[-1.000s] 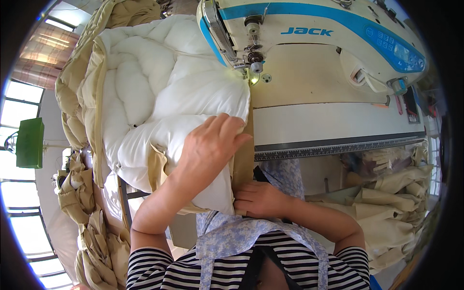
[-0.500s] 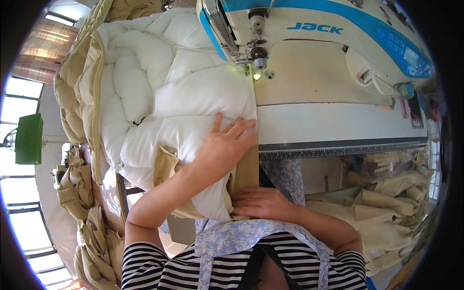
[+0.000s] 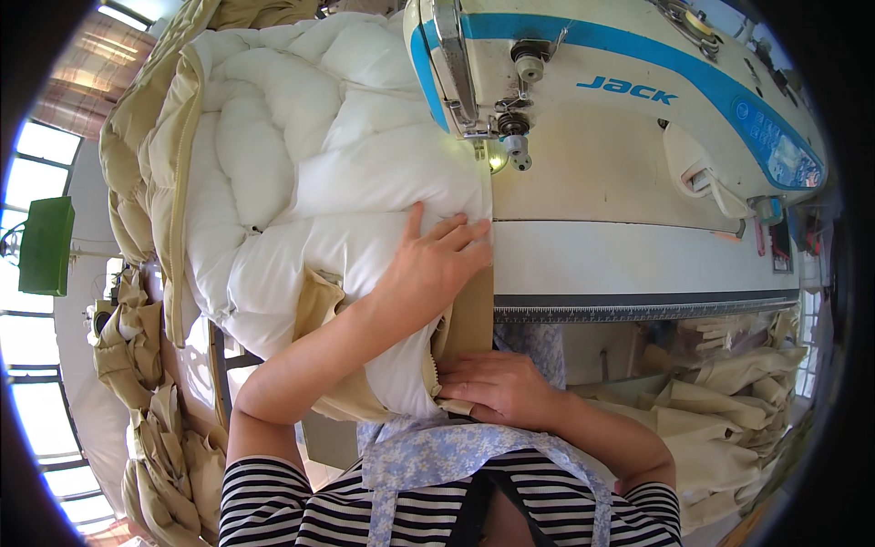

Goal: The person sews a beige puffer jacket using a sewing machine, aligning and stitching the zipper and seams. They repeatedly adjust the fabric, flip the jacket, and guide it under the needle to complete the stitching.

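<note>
The coat (image 3: 383, 173) is lying left of the machine (image 3: 611, 55), its long edge (image 3: 488, 196) running down toward the right hand (image 3: 503, 387). The left hand (image 3: 433, 263) is resting nearer the machine — fingers spread on the coat. The right hand's fingers are lying close together — whether pinching, I cannot tell. One coat, one machine, two hands are showing.

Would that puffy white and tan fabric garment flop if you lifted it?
Probably: the garment lies in soft folds and creases. It may feel light for its size, since it looks puffed up. It also looks smooth, so might slip.
</note>
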`<state>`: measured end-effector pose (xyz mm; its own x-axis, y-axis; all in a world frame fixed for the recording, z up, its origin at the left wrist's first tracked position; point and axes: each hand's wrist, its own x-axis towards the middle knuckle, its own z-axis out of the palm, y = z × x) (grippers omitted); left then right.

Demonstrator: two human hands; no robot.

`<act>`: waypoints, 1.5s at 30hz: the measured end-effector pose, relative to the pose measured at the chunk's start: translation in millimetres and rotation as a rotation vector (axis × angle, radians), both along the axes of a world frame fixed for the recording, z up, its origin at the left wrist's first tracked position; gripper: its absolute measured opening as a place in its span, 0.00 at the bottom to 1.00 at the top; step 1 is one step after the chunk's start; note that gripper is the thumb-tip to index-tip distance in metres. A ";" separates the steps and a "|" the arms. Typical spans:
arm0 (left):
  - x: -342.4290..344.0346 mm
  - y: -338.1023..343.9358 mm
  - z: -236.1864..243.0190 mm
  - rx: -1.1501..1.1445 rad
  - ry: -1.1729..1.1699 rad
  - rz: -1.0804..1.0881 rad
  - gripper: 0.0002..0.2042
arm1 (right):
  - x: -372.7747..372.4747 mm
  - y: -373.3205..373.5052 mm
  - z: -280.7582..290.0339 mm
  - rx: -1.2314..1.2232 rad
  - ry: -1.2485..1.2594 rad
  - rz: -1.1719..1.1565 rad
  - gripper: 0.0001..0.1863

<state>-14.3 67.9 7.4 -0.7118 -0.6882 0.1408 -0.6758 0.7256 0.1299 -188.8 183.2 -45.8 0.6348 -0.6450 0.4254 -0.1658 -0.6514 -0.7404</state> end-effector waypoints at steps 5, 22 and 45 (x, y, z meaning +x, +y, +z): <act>-0.9 -31.2 -13.2 -0.061 0.029 0.014 0.07 | 1.0 -27.1 7.8 0.088 -0.021 -0.076 0.16; 28.6 39.6 26.8 0.325 0.088 0.449 0.08 | 6.6 -9.3 -12.6 -0.263 0.017 -0.039 0.13; -2.6 15.9 32.3 0.010 0.001 -0.134 0.12 | 17.5 -16.5 3.4 0.093 0.241 -0.053 0.09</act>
